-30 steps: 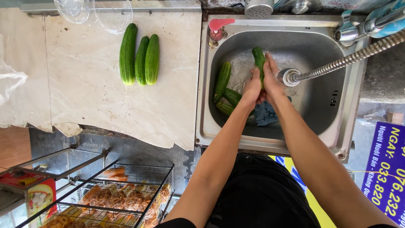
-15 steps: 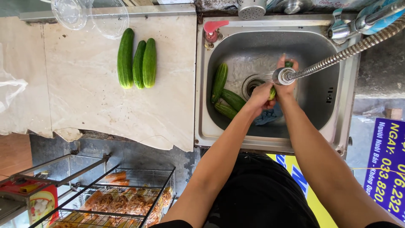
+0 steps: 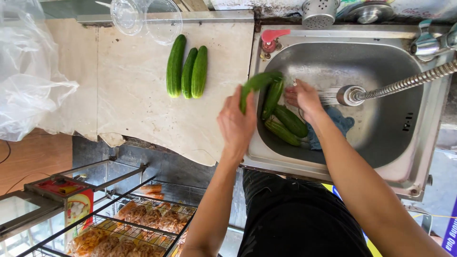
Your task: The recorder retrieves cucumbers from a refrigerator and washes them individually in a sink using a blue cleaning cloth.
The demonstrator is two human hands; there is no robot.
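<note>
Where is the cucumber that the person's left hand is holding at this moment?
In the head view, the cucumber is gripped in the left hand over the sink's left rim, between the three cucumbers on the counter and the cucumbers in the basin.

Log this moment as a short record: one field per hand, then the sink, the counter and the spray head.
left hand: holds a cucumber over the sink's left edge
right hand: in the sink, fingers on a cucumber there, at the spray
sink: steel; three cucumbers and a blue cloth inside
counter: pale stone; three cucumbers side by side
spray head: on a metal hose, water running
</note>
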